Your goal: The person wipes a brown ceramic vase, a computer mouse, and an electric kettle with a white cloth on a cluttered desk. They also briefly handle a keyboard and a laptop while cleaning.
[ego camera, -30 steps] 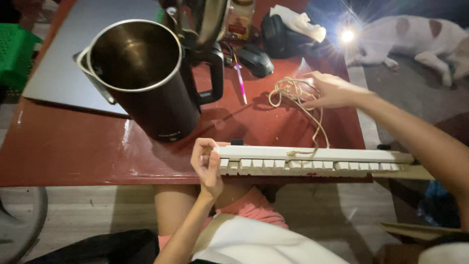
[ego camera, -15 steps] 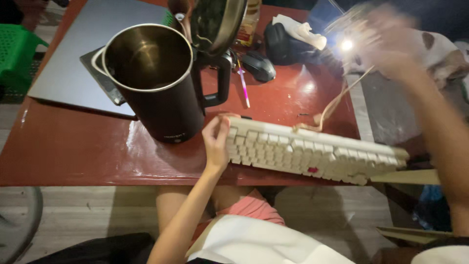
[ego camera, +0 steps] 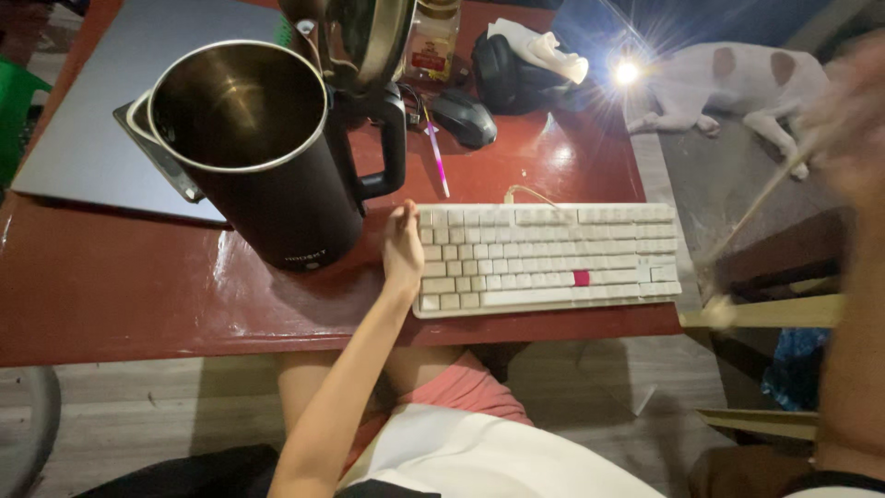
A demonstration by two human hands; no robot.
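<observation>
A white keyboard [ego camera: 553, 258] with one red key lies flat on the red table [ego camera: 111, 286], near its front edge. My left hand [ego camera: 403, 247] grips the keyboard's left end, fingers pointing away from me. My right hand [ego camera: 853, 111] is a blur, raised beyond the table's right side. It is closed on a beige cord [ego camera: 756, 207], which slants down from it towards the table's right corner. A short piece of that cord shows at the keyboard's back edge.
A tall black kettle [ego camera: 267, 175], lid open, stands just left of the keyboard, partly on a grey laptop [ego camera: 74, 138]. Behind are a pink pen [ego camera: 435, 157], black mouse [ego camera: 464, 117], headphones [ego camera: 507, 78] and a jar [ego camera: 431, 41]. A dog [ego camera: 737, 83] lies on the floor beside a bright light [ego camera: 627, 71].
The keyboard went from tilted on its edge to flat on the table. My right hand lifted the cord off the table and swung it out to the right.
</observation>
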